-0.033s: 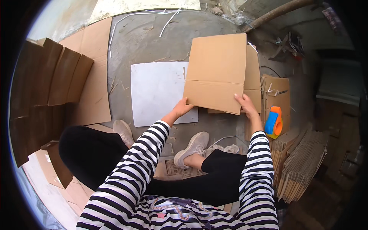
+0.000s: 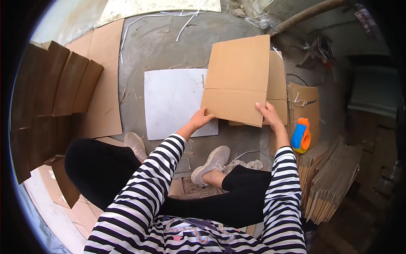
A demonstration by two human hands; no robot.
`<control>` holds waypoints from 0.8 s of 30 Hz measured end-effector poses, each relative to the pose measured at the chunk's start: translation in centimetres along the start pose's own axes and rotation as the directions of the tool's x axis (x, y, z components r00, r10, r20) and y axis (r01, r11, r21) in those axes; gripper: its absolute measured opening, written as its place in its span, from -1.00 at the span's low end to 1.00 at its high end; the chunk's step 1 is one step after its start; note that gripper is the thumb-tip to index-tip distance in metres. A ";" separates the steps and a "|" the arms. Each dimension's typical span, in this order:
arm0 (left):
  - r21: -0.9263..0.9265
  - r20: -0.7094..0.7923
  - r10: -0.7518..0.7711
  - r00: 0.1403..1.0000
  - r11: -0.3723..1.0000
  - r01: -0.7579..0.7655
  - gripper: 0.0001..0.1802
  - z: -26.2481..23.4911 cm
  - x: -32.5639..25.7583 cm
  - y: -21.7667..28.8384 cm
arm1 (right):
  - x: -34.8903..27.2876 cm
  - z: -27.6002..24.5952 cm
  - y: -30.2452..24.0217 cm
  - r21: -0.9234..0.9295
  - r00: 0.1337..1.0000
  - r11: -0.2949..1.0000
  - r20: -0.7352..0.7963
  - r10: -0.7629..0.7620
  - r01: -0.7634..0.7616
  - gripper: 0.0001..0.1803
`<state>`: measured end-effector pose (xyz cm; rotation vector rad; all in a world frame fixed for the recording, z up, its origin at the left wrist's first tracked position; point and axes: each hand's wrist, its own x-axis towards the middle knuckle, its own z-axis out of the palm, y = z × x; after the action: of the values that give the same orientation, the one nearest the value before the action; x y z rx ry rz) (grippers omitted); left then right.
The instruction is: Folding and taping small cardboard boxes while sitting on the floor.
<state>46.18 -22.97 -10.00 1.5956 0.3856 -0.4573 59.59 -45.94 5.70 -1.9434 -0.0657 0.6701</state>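
A flat, folded cardboard box (image 2: 237,63) slants in front of me, creased across its lower part. At its lower left corner, my left hand (image 2: 200,119) grips the near edge with the fingers closed. My right hand (image 2: 271,116) holds the lower right corner, its thumb on top and the fingers behind, partly hidden. Behind the held box, more folded cardboard boxes (image 2: 278,80) lie in a stack. A white square board (image 2: 173,101) lies on the floor to the left, partly covered by the held box's edge.
An orange, blue and yellow tape dispenser (image 2: 300,135) sits right of my right wrist. Further right stand bundled flat cartons (image 2: 332,184) and a strapped stack (image 2: 306,95). Brown boxes (image 2: 55,80) are piled at the left beside a large cardboard sheet (image 2: 103,80). White straps (image 2: 186,29) litter the floor.
The folded cardboard box has shifted slightly left, and its right side has swung a little inward. My right hand has moved slightly left with it; both hands keep their grip.
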 end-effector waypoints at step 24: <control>0.234 -0.551 0.371 0.748 0.929 -0.288 -0.05 -8.7 -9.6 12.7 | -7.3 15.8 -7.3 -0.309 0.961 0.910 0.080 -0.266 0.278 -0.49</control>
<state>44.91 -14.97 6.28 1.8788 0.5292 0.3159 47.65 -32.02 10.08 -2.1747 -0.4866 0.5303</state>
